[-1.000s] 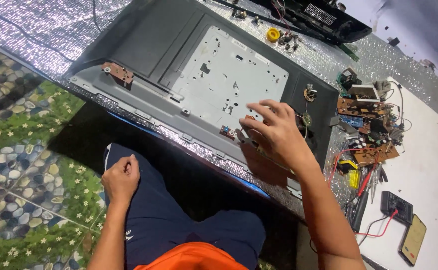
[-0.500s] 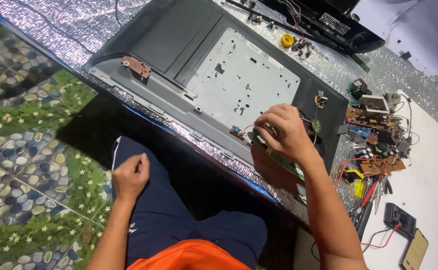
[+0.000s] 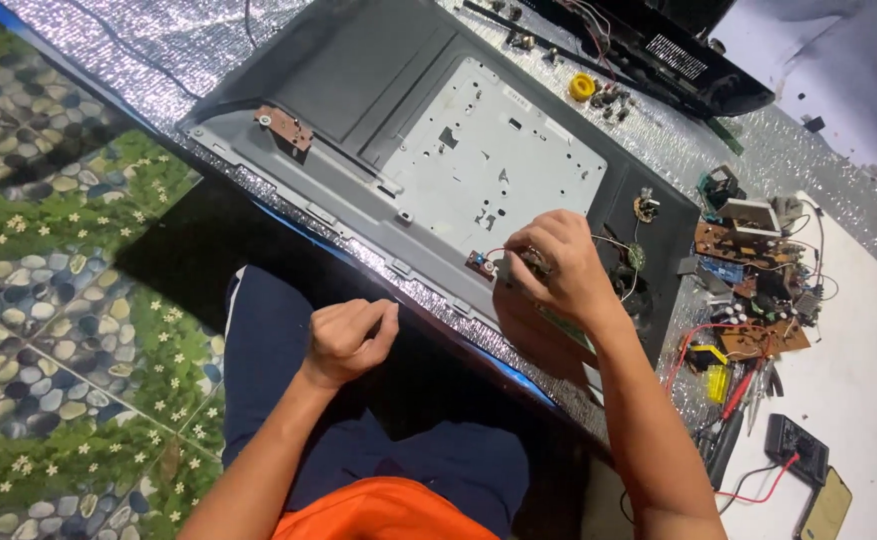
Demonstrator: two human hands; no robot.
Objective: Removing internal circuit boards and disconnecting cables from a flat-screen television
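Head view, looking down. A dark grey flat panel back (image 3: 358, 90) lies across the upper centre of the frame on a silver quilted foil mat (image 3: 108, 40), which covers the surface from upper left to right. A pale perforated metal plate (image 3: 498, 160) is fixed in the panel's middle.

Right hand (image 3: 555, 265), centre right: fingers curled narrow, pinching a small part with thin wires at the panel's near edge; the exact part is too small to tell. A small red-and-black board (image 3: 478, 264) sits just left of the fingertips.

Left hand (image 3: 348, 335), centre: closed in a loose fist, resting on the knee in dark blue shorts (image 3: 288, 400); whether it holds anything, cannot tell.

Right side: brown circuit boards (image 3: 748, 260) with loose wires, a yellow tape roll (image 3: 582, 87) above, a black meter (image 3: 798, 450) with red lead on a white sheet (image 3: 858, 360).

Room: floor at left is a printed pebble-and-grass covering (image 3: 48, 260).
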